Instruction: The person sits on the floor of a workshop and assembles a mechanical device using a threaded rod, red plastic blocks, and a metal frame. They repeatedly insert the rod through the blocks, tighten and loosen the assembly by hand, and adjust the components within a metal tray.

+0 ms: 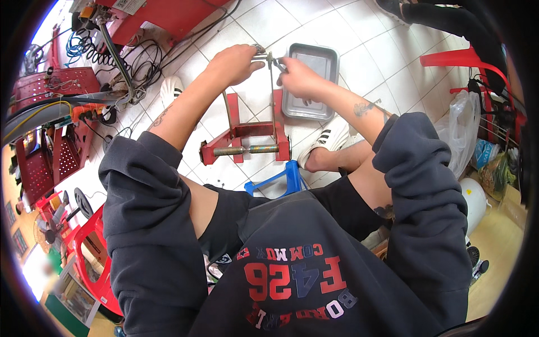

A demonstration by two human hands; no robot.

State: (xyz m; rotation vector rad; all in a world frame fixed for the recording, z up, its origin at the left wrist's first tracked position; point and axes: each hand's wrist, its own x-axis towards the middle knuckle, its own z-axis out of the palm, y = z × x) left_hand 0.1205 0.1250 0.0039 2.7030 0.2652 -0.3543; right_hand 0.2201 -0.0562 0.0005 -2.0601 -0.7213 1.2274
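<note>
My left hand (238, 63) is closed at the top of a red metal stand (255, 130), on a thin shiny metal tool (259, 57) whose kind I cannot make out. From the other side, my right hand (300, 80) closes around a small dark metal tool (279, 65), mostly covered by the fingers. Between the two hands is a small metal fitting (270, 59) at the upper end of a slim upright rod (273, 106). Low on the stand, a coiled spring (227, 151) and a second, coloured one (264, 149) lie end to end.
A grey rectangular tray (287, 106) sits by my right hand. A blue plastic stool (293, 177) stands close to my legs. Red machinery (160, 17), cables (151, 64) and a perforated red panel (70, 87) fill the left. To the right are a red chair (452, 58), plastic bags (463, 126) and another person's leg (449, 21).
</note>
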